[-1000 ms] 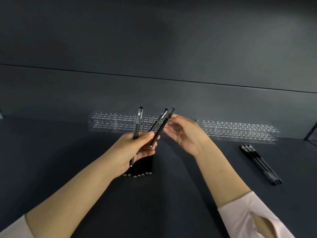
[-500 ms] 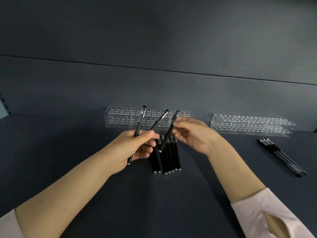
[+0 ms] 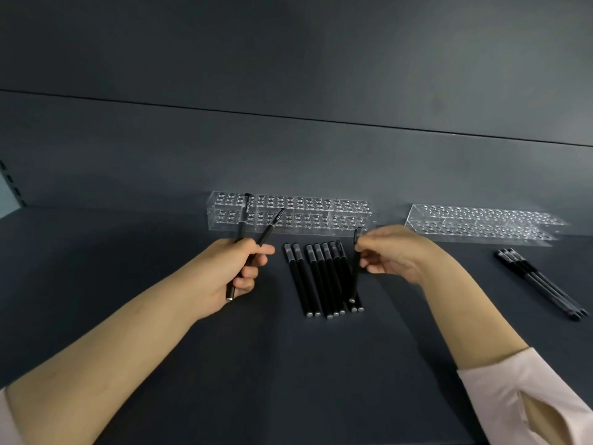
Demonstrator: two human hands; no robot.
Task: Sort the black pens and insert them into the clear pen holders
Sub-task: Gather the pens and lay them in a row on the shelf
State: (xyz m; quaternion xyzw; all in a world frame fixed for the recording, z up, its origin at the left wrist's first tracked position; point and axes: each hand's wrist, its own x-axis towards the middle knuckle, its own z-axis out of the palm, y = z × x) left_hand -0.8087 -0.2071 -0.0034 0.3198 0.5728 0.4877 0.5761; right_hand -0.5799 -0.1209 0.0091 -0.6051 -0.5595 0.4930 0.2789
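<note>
My left hand [image 3: 229, 273] grips two black pens [image 3: 269, 227] that fan upward in front of the left clear pen holder [image 3: 349, 220]. My right hand [image 3: 393, 255] pinches one black pen [image 3: 354, 274] near its top, and the pen hangs almost upright over a row of several black pens [image 3: 321, 279] lying side by side on the dark surface. A second clear pen holder [image 3: 481, 223] stands to the right against the back wall. Both holders show rows of round holes with no pens in them.
A small bundle of thin black pens [image 3: 542, 282] lies at the far right of the dark tabletop [image 3: 288, 364]. A dark wall [image 3: 288, 149] rises directly behind the holders. Pale pink sleeves cover both forearms near the bottom corners.
My right hand has pulled one pen away from the fan in my left hand and carried it to the right over the lying row. My left hand now holds two pens.
</note>
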